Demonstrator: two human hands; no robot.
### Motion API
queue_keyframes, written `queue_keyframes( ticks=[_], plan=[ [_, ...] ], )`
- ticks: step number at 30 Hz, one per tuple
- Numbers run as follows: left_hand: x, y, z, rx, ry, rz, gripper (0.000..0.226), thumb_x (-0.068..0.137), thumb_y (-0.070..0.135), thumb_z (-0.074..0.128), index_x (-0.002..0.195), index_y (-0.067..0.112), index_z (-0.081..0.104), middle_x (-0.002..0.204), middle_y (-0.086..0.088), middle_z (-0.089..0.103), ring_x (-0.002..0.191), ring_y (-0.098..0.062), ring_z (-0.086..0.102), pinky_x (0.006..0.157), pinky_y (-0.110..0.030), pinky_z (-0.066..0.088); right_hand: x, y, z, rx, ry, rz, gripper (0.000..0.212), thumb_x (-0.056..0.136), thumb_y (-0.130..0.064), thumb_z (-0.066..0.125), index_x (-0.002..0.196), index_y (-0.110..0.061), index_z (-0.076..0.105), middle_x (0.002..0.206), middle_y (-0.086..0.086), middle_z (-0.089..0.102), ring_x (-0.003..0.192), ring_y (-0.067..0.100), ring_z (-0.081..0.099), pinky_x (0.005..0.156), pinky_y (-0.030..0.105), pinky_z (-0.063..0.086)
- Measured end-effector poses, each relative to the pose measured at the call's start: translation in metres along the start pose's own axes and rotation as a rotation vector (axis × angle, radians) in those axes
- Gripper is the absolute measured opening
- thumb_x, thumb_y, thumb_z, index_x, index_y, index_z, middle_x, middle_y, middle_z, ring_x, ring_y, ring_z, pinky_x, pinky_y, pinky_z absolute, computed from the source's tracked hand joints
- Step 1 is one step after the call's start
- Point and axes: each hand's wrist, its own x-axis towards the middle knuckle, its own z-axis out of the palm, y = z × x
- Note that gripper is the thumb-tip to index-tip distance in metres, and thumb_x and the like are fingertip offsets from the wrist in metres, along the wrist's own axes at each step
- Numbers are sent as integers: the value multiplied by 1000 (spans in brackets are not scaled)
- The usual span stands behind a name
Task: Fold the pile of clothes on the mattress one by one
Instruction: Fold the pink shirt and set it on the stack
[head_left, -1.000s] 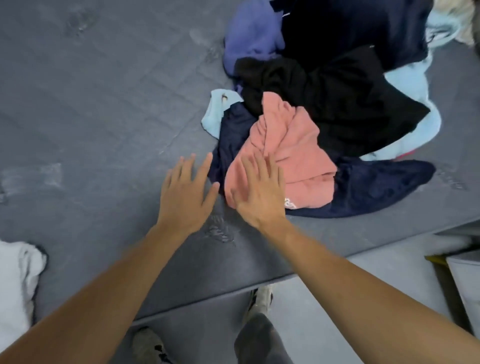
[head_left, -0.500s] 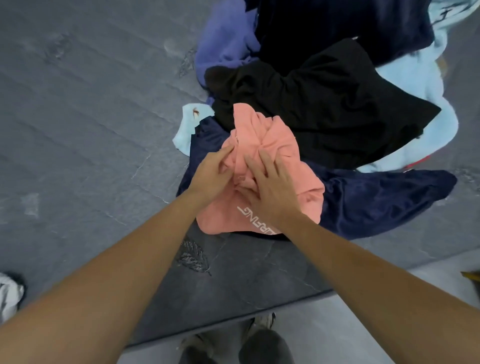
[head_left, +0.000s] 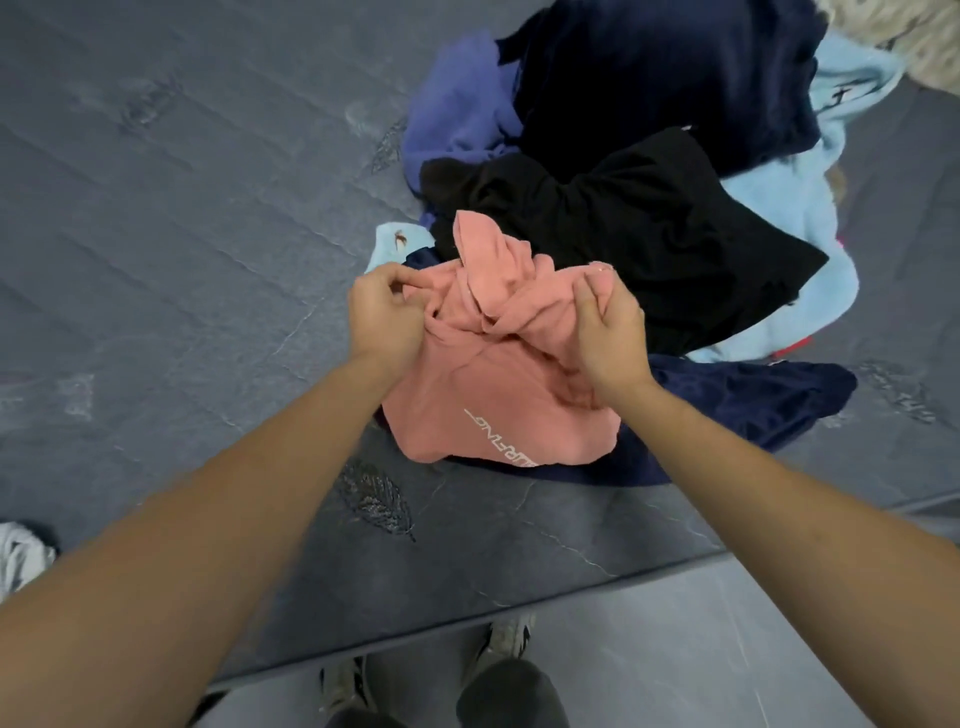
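Near the mattress's (head_left: 182, 260) front edge, the left hand (head_left: 382, 314) and right hand (head_left: 608, 332) each pinched the crumpled pink shirt (head_left: 498, 405), which lay atop the clothes pile (head_left: 649, 223), over a navy garment (head_left: 748, 395).

navy garment (head_left: 737, 410) mostly buried under the pink shirt (head_left: 498, 405), white cloth (head_left: 21, 556) chopped by the left edge, fuzzy cream thing (head_left: 904, 36) cut off top right, shoes (head_left: 506, 642) half hidden by the mattress (head_left: 182, 234)

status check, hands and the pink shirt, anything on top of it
Left hand and right hand each grip the pink shirt. Shirt bunched atop the pile, unfolded. Nothing on it; black garment lies just behind.
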Motion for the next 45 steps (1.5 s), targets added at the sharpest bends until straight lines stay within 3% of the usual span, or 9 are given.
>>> queue_keyframes(
  ticks=[7,11,17,20,24,27,36,41,45],
  plan=[
    [7,13,-123,79,191,48,34,92,-6,47,98,14,75,111,-15,71,103,-27,67,94,-38,54,8,-78,-14,64,105,-33,38,107,-34,50,122,-3,63,116,8,71,112,22,65,104,45,50],
    [22,3,-197,177,282,105,35,91,-7,49,103,9,78,111,-17,67,103,-27,65,94,-31,51,3,-112,13,72,117,-50,30,106,-32,50,102,-5,62,92,-5,66,90,10,61,92,43,53],
    [27,-59,-277,337,309,52,33,93,-8,51,102,7,79,110,-17,65,104,-30,64,91,-27,45,-7,-128,75,-38,26,24,31,101,-34,55,120,-11,63,116,6,70,113,28,64,100,45,51],
    [22,-107,-292,487,220,-83,30,92,-5,55,108,6,79,115,-23,60,106,-39,62,95,-33,45,-14,-115,98,-263,-20,80,33,97,-36,57,116,-10,57,112,12,65,109,38,60,94,46,49],
    [11,-149,-281,588,20,-90,32,90,6,67,121,8,76,120,-23,53,109,-41,59,103,-40,44,-31,-97,127,-733,-64,-175,50,91,-30,66,133,-8,52,135,19,48,122,45,44,100,56,41],
    [13,-158,-261,541,-76,-37,33,93,12,66,126,10,72,121,-19,58,111,-37,61,102,-42,47,-37,-95,158,-793,-147,-397,55,89,-30,65,138,-8,54,142,18,49,130,42,44,107,53,38],
    [50,-180,-208,488,-351,-131,54,93,44,63,143,23,58,142,-2,63,127,-24,59,110,-39,44,-18,-99,244,-755,-664,-576,68,90,-35,72,151,-18,47,156,5,45,146,30,37,118,40,29],
    [39,-209,-203,630,-403,-36,63,82,63,70,131,24,63,119,-3,70,112,-29,62,97,-43,48,-28,-96,286,-895,-770,-686,74,91,-48,70,155,-23,43,153,3,46,145,28,36,123,41,21],
    [28,-219,-214,450,-424,-14,37,90,39,72,91,3,64,78,-1,58,77,-23,55,69,-38,41,-35,-100,281,-876,-720,-718,30,90,-30,64,117,-19,67,113,6,60,117,31,50,98,40,33]
  ],
)
